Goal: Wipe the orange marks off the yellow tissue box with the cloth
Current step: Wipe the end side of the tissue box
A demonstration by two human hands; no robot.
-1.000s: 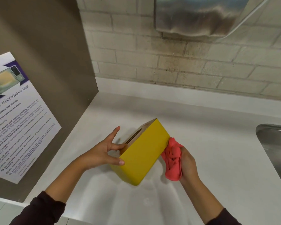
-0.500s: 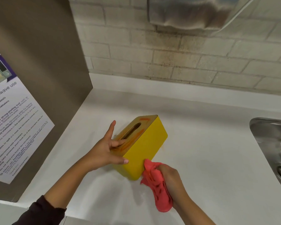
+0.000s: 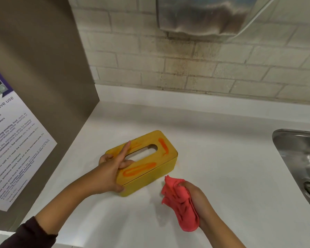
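The person's left hand [image 3: 111, 169] lay over the left end of the rectangular yellow tissue box [image 3: 166, 160]. Its thumb pressed against the near long side, its index finger stretched straight across the lid, and another finger bent down at the edge of the oval slot. The remaining fingers curled round the far corner, so the grip spanned that end of the box and held it. A dark sleeve [image 3: 30, 235] covered the forearm near the bottom edge of the view.

The right hand [image 3: 199, 203] was lower and to the right, its fingers closed in a tight grip round a crumpled red cloth [image 3: 179, 203]. The cloth bunched out above and below the fist. Its upper tip was near the box's near right corner but apart from it. Whether the cloth touched the surface below could not be told.

The box lay flat, lid up, on the smooth white worktop [image 3: 222, 158], turned at an angle to its edge. Two orange marks [image 3: 140, 169] showed on the lid: a long loop beside the slot on the near side, and a short stroke at the right end. Neither hand covered them.

A stainless steel sink [image 3: 297, 158] was set into the worktop at the right, well apart from the box. A brown side panel [image 3: 43, 68] rose at the left and carried a printed white and purple microwave notice [image 3: 13, 149]. Behind stood a stained pale brick wall [image 3: 186, 68] with a brushed steel dispenser [image 3: 204, 15] mounted high on it.
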